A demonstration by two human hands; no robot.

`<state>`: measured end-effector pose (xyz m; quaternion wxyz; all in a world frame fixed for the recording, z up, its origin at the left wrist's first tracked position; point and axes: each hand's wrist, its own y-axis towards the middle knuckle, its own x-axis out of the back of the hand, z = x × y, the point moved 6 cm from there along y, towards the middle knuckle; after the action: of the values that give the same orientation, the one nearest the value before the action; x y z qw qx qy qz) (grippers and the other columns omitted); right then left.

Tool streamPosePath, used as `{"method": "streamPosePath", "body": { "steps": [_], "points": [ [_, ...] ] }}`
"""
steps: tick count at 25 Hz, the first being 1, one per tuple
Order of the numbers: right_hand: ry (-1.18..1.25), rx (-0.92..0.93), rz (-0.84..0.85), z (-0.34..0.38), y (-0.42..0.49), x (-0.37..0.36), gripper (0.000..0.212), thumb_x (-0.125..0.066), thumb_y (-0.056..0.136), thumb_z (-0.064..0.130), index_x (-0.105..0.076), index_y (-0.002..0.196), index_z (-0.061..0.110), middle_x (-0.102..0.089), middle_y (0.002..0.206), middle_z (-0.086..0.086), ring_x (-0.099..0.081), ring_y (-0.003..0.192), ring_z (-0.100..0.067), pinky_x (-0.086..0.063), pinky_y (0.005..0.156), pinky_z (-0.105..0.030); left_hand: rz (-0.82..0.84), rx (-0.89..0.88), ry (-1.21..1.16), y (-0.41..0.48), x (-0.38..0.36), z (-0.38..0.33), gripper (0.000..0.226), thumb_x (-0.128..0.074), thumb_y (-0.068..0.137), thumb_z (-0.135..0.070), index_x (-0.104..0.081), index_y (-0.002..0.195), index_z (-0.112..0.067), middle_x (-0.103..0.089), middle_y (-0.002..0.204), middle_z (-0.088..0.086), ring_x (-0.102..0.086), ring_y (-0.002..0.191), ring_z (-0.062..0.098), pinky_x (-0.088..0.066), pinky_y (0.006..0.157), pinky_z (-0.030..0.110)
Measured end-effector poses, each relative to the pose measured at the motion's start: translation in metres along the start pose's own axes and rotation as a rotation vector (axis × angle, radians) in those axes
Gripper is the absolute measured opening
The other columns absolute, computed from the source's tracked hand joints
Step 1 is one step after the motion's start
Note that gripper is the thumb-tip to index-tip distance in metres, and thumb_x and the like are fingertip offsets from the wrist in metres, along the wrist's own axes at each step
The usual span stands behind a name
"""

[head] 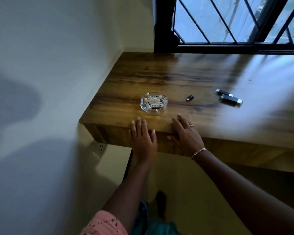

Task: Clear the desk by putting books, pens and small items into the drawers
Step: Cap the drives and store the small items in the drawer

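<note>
A wooden desk (185,78) was seen set into a corner, with a pale wall filling the left of the frame and a barred window (236,22) across the upper right. Near the centre of the frame, a clear glass dish (154,103) was placed on the desk, filled with small white batteries (153,102); the word "Heybright" could be read on the topmost one, while the smaller print on the others could not be made out. To the right of the dish, a small black USB stick (190,98) was laid, and further right two larger black flash drives (229,98) were laid just beside each other. At the desk's front edge, below the dish, the left hand (143,138) was spread flat with fingers extended, nothing held. Just beside it, the right hand (186,134) was likewise laid open and empty over the edge, a ring (191,125) and a chain bracelet (199,152) being worn. A wall socket (101,147) was visible beneath the desk at the left.
</note>
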<state>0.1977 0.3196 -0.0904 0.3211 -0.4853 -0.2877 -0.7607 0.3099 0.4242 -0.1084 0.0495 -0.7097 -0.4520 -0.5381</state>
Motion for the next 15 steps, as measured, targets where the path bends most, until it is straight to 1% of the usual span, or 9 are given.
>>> {"method": "streamPosePath", "body": {
  "steps": [3,5,7,9,10,11,12,13,15],
  "points": [
    [0.003,0.11,-0.22,0.006,-0.039,-0.007,0.046,-0.048,0.084,0.022,-0.054,0.125,0.002,-0.052,0.133,-0.018,-0.048,0.124,-0.036,-0.043,0.1,-0.052,0.038,-0.056,-0.003,-0.026,0.0,-0.017,0.057,-0.035,0.09,-0.042,-0.054,0.126,-0.002,-0.052,0.135,0.018,-0.047,0.127,0.035,-0.035,0.099,0.057],
    [0.025,0.171,-0.28,0.011,-0.059,-0.018,0.044,-0.042,0.083,0.018,-0.058,0.121,0.003,-0.055,0.131,-0.015,-0.048,0.125,-0.031,-0.039,0.105,-0.044,0.068,-0.084,-0.03,-0.046,-0.005,-0.023,0.06,-0.026,0.095,-0.046,-0.053,0.127,-0.003,-0.053,0.134,0.018,-0.049,0.126,0.031,-0.034,0.101,0.054],
    [0.074,0.154,-0.329,0.012,-0.073,-0.029,0.038,-0.046,0.08,0.013,-0.063,0.113,0.003,-0.062,0.12,-0.014,-0.054,0.116,-0.032,-0.044,0.099,-0.037,0.144,0.014,-0.174,-0.066,-0.01,-0.02,0.06,-0.026,0.096,-0.049,-0.051,0.128,-0.005,-0.055,0.132,0.016,-0.053,0.122,0.029,-0.042,0.098,0.04],
    [0.252,-0.089,-0.293,-0.003,-0.078,-0.047,0.032,-0.055,0.076,0.004,-0.065,0.107,0.002,-0.065,0.108,-0.016,-0.059,0.101,-0.034,-0.047,0.087,-0.036,0.329,0.309,-0.376,-0.081,-0.019,-0.011,0.05,-0.037,0.096,-0.044,-0.05,0.128,-0.007,-0.058,0.125,0.013,-0.058,0.105,0.019,-0.044,0.078,0.017],
    [0.46,-0.295,-0.227,-0.016,-0.076,-0.057,0.031,-0.057,0.078,-0.002,-0.064,0.108,0.0,-0.064,0.107,-0.018,-0.059,0.098,-0.033,-0.047,0.085,-0.036,0.445,0.496,-0.478,-0.087,-0.027,-0.005,0.046,-0.038,0.097,-0.042,-0.051,0.124,-0.007,-0.06,0.121,0.012,-0.056,0.095,0.015,-0.039,0.065,0.013],
    [0.728,-0.54,-0.157,-0.03,-0.075,-0.069,0.029,-0.057,0.08,-0.006,-0.062,0.108,-0.001,-0.063,0.106,-0.019,-0.059,0.095,-0.029,-0.047,0.083,-0.036,0.517,0.689,-0.59,-0.091,-0.034,0.002,0.048,-0.035,0.097,-0.044,-0.052,0.121,-0.007,-0.061,0.118,0.013,-0.054,0.089,0.015,-0.037,0.058,0.016],
    [1.013,-0.78,-0.09,-0.039,-0.076,-0.083,0.023,-0.055,0.082,-0.007,-0.062,0.103,-0.002,-0.061,0.1,-0.018,-0.057,0.086,-0.024,-0.046,0.078,-0.033,0.54,0.874,-0.705,-0.094,-0.041,0.012,0.055,-0.03,0.097,-0.049,-0.053,0.121,-0.005,-0.06,0.119,0.015,-0.054,0.089,0.018,-0.039,0.06,0.02],
    [1.258,-0.974,-0.052,-0.043,-0.076,-0.094,0.013,-0.051,0.085,-0.008,-0.061,0.09,0.0,-0.058,0.088,-0.016,-0.053,0.074,-0.018,-0.043,0.069,-0.027,0.537,1.043,-0.821,-0.096,-0.046,0.019,0.064,-0.026,0.095,-0.055,-0.051,0.124,-0.005,-0.058,0.122,0.016,-0.055,0.096,0.023,-0.044,0.068,0.026],
    [1.546,-1.227,-0.066,-0.048,-0.073,-0.113,0.025,-0.043,0.088,-0.006,-0.051,0.067,0.005,-0.046,0.064,-0.009,-0.04,0.058,-0.015,-0.033,0.057,-0.023,0.498,1.295,-1.046,-0.097,-0.056,0.027,0.076,-0.024,0.09,-0.065,-0.045,0.134,-0.007,-0.052,0.131,0.017,-0.051,0.115,0.031,-0.043,0.09,0.038]
  ]
}}
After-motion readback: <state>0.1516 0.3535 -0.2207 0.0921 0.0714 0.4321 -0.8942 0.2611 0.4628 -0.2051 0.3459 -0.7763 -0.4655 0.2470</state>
